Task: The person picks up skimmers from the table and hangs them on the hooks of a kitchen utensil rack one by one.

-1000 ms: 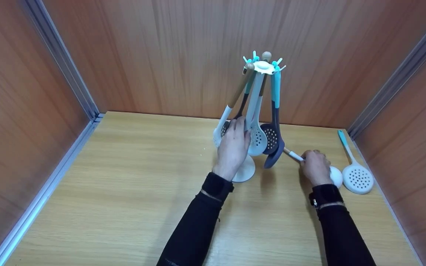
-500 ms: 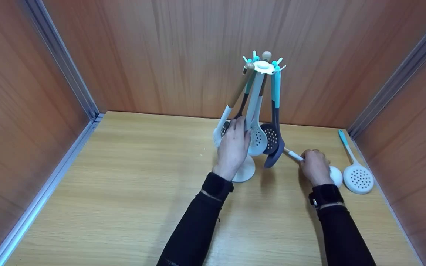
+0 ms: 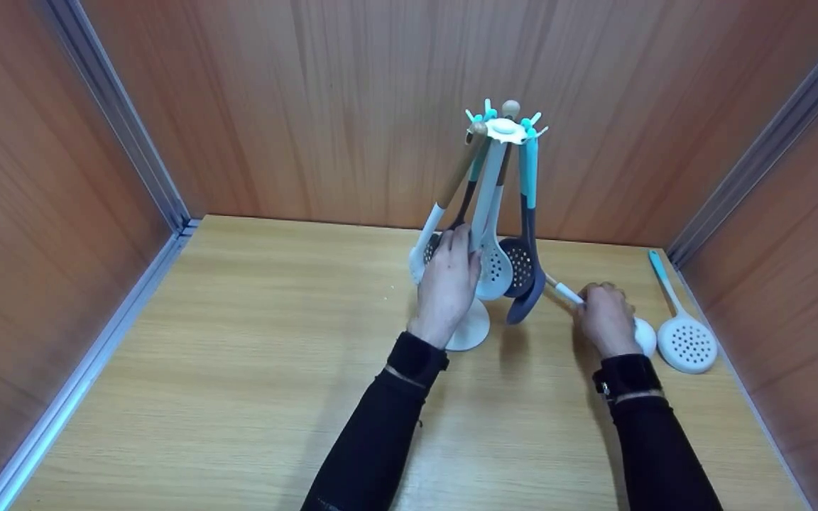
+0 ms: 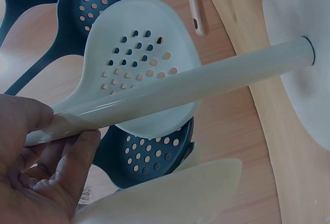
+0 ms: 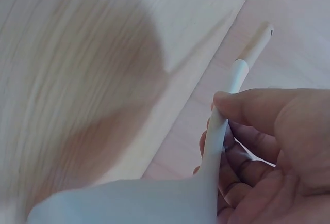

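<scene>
My left hand (image 3: 448, 284) grips the white pole (image 4: 180, 92) of a utensil stand, between thumb and fingers. Several utensils hang from its top (image 3: 505, 130): a white slotted spoon (image 3: 495, 273), a dark skimmer (image 3: 519, 266), a dark ladle (image 3: 527, 305) and a wooden-handled white utensil (image 3: 429, 238) among them. Over at the right, my right hand (image 3: 606, 319) pinches the white shaft of a ladle (image 5: 124, 201). Its wooden handle end (image 5: 257, 43) points away from me, toward the stand. The hand partly hides its white bowl (image 3: 645, 336) in the head view.
A white skimmer (image 3: 688, 344) with a turquoise handle lies near the right wall. The stand's round base (image 3: 471, 328) rests on the wooden table (image 3: 238, 355). Wood panels (image 3: 309, 106) enclose the back and both sides.
My right hand has raised the ladle slightly, its handle end tipping up a little. My left hand stays on the pole, and the stand has barely shifted.
</scene>
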### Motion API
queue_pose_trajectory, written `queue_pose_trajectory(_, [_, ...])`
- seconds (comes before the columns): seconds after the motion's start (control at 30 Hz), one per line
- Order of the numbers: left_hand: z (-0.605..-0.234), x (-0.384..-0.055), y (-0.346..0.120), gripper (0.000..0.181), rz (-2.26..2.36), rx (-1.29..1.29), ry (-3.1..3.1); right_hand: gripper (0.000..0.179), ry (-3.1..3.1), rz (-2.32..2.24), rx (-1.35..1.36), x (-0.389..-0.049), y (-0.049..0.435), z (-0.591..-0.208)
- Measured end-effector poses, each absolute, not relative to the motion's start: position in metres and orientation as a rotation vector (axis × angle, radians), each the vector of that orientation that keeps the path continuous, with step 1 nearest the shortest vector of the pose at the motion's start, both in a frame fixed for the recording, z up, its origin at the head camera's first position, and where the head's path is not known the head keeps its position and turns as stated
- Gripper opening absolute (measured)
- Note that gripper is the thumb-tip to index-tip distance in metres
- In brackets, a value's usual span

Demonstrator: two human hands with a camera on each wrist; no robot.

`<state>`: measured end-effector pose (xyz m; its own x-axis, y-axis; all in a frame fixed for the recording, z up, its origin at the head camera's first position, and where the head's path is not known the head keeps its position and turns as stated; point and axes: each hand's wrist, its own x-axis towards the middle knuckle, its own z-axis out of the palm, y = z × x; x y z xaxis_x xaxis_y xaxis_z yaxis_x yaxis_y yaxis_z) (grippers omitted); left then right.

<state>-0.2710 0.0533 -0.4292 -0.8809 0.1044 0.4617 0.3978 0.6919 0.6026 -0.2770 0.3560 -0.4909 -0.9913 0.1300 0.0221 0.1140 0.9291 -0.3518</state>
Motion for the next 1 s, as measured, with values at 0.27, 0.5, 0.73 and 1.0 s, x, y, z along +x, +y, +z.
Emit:
queue_pose_trajectory(0.27, [-0.429,-0.271,0.055,0.046,-0.989,-0.382,-2.503,0.027,-2.970,0.571,-0.138,-0.272,0.354,-0.487])
queue_pose_trajectory(0.5, [-0.431,-0.272,0.055,0.047,-0.968,-0.383,-2.497,0.027,-2.941,0.596,-0.141,-0.271,0.353,-0.482])
queue_pose_trajectory(0.73, [-0.431,-0.272,0.055,0.048,-0.976,-0.366,-2.517,0.025,-2.918,0.593,-0.105,-0.269,0.351,-0.476])
queue_pose_trajectory(1.0, [-0.429,-0.271,0.055,0.049,-1.001,-0.347,-2.554,0.026,-2.899,0.578,-0.113,-0.267,0.347,-0.470])
